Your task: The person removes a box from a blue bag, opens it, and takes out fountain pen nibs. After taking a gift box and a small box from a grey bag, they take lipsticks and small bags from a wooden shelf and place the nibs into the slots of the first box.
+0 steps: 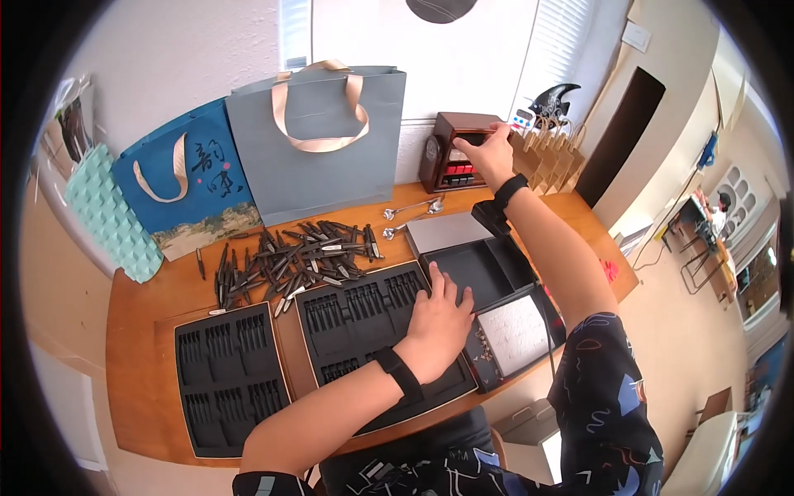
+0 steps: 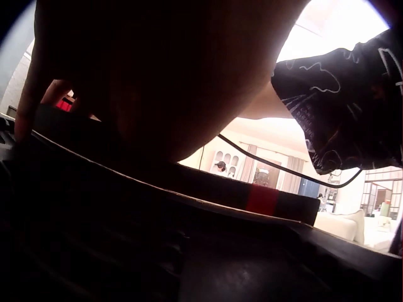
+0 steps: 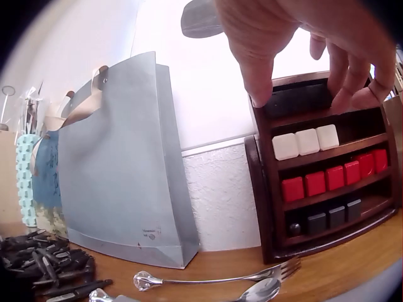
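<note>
My right hand (image 1: pixel 494 157) is at the top of a dark wooden rack (image 1: pixel 447 132). In the right wrist view, the thumb and fingers of this hand (image 3: pixel 315 44) hold the two ends of a black block (image 3: pixel 299 100) at the rack's top shelf. White blocks (image 3: pixel 307 141), red blocks (image 3: pixel 334 178) and dark grey blocks (image 3: pixel 337 216) sit on the shelves below. My left hand (image 1: pixel 436 326) rests with spread fingers on the right part of a black slotted tray (image 1: pixel 331 318). The left wrist view shows that hand (image 2: pixel 151 82) dark and close.
A second slotted tray (image 1: pixel 231 372) lies at the left, with a pile of dark slim pieces (image 1: pixel 298 256) behind. Gift bags (image 1: pixel 322 165) stand along the wall. A spoon and fork (image 1: pixel 413 211), an open black box (image 1: pixel 475 277) and a white pad (image 1: pixel 514 335) are also on the table.
</note>
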The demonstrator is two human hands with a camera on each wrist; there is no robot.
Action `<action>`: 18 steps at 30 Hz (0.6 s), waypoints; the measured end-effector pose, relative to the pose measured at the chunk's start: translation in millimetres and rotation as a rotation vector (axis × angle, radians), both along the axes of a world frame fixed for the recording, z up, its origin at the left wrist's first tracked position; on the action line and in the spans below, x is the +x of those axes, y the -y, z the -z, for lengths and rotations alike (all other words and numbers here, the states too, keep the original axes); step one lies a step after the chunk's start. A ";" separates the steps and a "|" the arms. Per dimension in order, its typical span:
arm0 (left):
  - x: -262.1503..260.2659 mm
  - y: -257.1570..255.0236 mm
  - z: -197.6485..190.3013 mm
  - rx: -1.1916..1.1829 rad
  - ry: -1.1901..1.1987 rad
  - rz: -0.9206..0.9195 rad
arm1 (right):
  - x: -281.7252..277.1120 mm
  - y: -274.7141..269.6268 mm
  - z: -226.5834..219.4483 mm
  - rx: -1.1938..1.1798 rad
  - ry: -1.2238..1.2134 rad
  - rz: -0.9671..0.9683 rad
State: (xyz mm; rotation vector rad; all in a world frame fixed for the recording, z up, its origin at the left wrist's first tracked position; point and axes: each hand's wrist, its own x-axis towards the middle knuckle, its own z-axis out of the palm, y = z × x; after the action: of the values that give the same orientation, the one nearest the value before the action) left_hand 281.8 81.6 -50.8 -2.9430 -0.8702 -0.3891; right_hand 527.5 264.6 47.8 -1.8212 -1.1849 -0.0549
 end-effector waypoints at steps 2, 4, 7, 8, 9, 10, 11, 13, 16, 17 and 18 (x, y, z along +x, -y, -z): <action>0.1 0.3 -0.5 -0.003 0.002 -0.007 | -0.6 -1.2 -0.2 0.010 0.003 0.041; 0.2 0.4 -2.0 -0.005 -0.005 -0.004 | -4.2 -0.8 -1.6 0.006 0.005 0.053; 0.5 0.3 -2.2 -0.011 -0.021 0.000 | -11.7 0.4 -3.5 -0.007 -0.022 0.092; 0.4 0.1 -1.0 -0.003 -0.015 -0.002 | -12.3 -2.1 -3.3 -0.024 -0.041 0.104; 0.6 0.1 0.0 0.007 -0.010 -0.004 | -12.3 -3.1 -2.8 -0.041 -0.061 0.113; 1.0 0.6 0.8 0.008 -0.013 -0.004 | -11.0 -3.6 -0.6 -0.039 -0.063 0.114; 1.2 0.7 1.0 0.017 -0.008 -0.004 | -10.5 -4.5 1.2 -0.024 -0.031 0.140; 0.4 0.2 0.2 0.029 -0.006 -0.011 | -10.4 -5.0 2.0 -0.007 -0.002 0.160; -0.3 0.7 -1.7 0.016 -0.008 -0.009 | 1.2 10.5 -0.9 0.028 0.085 0.176; -0.3 0.8 -1.7 0.018 -0.011 -0.008 | 6.9 20.1 -2.3 0.043 0.103 0.160; 0.2 0.8 -2.0 0.020 -0.012 -0.006 | 13.9 30.9 -3.4 0.058 0.123 0.145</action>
State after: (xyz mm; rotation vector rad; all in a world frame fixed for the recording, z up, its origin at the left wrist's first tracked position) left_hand 282.0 80.8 -48.9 -2.9208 -0.8684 -0.3768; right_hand 541.4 233.7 51.2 -1.8714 -1.1219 -0.2850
